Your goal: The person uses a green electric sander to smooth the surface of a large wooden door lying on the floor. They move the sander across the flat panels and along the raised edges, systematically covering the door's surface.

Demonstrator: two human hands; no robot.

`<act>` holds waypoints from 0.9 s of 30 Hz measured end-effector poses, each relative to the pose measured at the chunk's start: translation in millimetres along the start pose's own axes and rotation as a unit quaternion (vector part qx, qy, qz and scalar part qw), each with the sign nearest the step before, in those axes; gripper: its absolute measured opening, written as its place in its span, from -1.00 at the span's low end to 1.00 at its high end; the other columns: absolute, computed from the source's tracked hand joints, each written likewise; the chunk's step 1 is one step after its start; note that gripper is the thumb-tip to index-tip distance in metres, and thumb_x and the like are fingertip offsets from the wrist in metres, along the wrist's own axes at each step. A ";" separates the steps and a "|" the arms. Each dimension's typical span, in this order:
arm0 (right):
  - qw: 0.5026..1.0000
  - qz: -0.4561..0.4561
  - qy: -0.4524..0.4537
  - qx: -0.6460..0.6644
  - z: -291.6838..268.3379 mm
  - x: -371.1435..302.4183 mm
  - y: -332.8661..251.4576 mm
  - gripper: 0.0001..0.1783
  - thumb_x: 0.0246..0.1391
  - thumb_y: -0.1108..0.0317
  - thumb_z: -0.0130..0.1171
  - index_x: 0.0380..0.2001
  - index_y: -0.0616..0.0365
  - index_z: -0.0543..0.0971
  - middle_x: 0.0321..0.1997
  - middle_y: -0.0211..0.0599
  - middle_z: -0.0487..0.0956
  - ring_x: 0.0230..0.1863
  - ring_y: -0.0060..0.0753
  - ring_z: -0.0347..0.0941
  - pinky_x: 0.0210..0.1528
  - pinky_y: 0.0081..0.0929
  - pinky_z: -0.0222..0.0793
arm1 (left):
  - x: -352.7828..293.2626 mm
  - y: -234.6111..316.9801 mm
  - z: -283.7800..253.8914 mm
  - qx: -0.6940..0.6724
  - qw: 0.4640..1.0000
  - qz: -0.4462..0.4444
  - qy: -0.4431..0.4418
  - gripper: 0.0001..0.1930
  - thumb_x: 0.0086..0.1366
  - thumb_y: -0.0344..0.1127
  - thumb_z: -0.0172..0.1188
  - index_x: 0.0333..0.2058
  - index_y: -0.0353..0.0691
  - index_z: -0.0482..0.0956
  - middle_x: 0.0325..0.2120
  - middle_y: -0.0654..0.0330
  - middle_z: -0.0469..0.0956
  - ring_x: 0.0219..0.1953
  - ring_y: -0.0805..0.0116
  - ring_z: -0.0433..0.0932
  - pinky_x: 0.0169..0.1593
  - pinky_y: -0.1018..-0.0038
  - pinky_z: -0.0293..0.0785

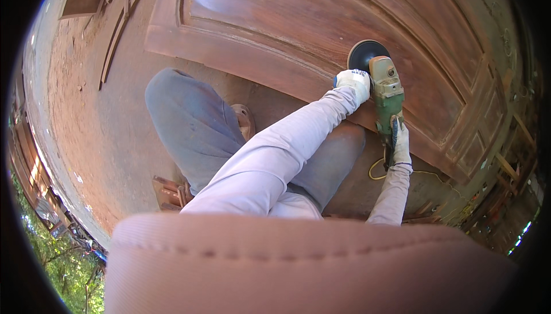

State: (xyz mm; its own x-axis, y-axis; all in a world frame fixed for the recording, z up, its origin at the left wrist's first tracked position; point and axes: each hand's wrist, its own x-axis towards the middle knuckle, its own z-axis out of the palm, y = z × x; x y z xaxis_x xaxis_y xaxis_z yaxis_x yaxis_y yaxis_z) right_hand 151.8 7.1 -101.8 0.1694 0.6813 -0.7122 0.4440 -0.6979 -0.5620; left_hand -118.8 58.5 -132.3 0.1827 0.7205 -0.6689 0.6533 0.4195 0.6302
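A green angle grinder (389,104) with a worn grey-beige head is held over a brown panelled wooden door (275,21). Its round black disc (367,55) lies over the door's near panel; whether it touches the wood I cannot tell. My left hand (354,84), in a white and blue glove, is closed beside the grinder's head, its grip partly hidden. Further back, my right hand (401,142), also gloved, wraps around the rear handle. Long pale sleeves cover both my arms.
My bent knees in grey trousers (192,125) are close to the door's near edge. A yellow cord (374,172) trails to the right over the ground. Wooden frame pieces (117,38) lie at the far left, a small wood block (167,192) near my left leg. A brown brim (310,256) covers the bottom.
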 end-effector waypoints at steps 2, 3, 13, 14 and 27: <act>1.000 0.004 0.006 -0.005 2.8 -5.1 -4.2 -0.42 0.13 -0.11 0.34 0.01 0.12 0.57 -0.32 -0.34 0.65 -0.53 -0.50 0.52 -0.56 -0.52 0.38 | 0.7 -3.3 -1.4 0.002 1.000 0.003 0.011 -0.71 0.23 -0.22 0.16 -0.12 -0.03 0.74 -0.13 0.06 0.70 -0.03 0.05 0.67 0.00 0.20 0.60; 1.000 -0.001 0.002 -0.019 15.7 -8.9 -15.5 -0.42 0.14 -0.10 0.34 0.02 0.13 0.58 -0.30 -0.33 0.65 -0.49 -0.50 0.54 -0.52 -0.51 0.42 | -5.8 -9.1 -12.1 0.011 1.000 -0.013 0.005 -0.72 0.23 -0.22 0.16 -0.13 -0.02 0.74 -0.13 0.06 0.70 -0.04 0.06 0.67 0.01 0.20 0.60; 0.988 -0.107 -0.069 -0.084 132.8 2.4 -79.6 -0.43 0.14 0.06 0.37 0.07 0.25 0.59 -0.07 -0.30 0.68 -0.18 -0.53 0.53 -0.08 -0.48 0.45 | -55.0 -110.2 -84.6 -0.024 0.990 -0.077 0.115 -0.70 0.22 -0.17 0.13 -0.20 -0.16 0.74 -0.18 -0.04 0.69 -0.07 0.01 0.67 0.03 0.19 0.57; 0.986 -0.096 -0.072 -0.115 139.4 0.8 -89.7 -0.44 0.15 0.06 0.37 0.07 0.26 0.59 -0.07 -0.30 0.68 -0.18 -0.53 0.53 -0.07 -0.49 0.45 | -52.8 -118.6 -89.0 -0.028 0.989 -0.083 0.121 -0.70 0.22 -0.17 0.13 -0.20 -0.16 0.74 -0.18 -0.04 0.69 -0.07 0.00 0.67 0.03 0.19 0.57; 0.992 -0.075 -0.072 -0.073 155.6 -8.2 -99.5 -0.46 0.15 0.01 0.36 0.03 0.21 0.61 -0.24 -0.42 0.66 -0.35 -0.61 0.51 -0.33 -0.55 0.44 | -54.3 -133.0 -102.5 -0.035 0.991 -0.060 0.111 -0.71 0.21 -0.19 0.15 -0.20 -0.16 0.74 -0.23 -0.02 0.70 -0.11 0.02 0.69 -0.04 0.19 0.60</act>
State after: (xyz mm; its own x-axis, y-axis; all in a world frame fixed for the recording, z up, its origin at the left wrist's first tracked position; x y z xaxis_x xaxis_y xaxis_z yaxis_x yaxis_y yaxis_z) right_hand -30.7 36.6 -105.5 -0.0311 0.7290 -0.6838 0.5795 -0.5442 -0.6066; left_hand -291.0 20.2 -139.5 -0.0639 0.7638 -0.6423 0.6059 0.5411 0.5832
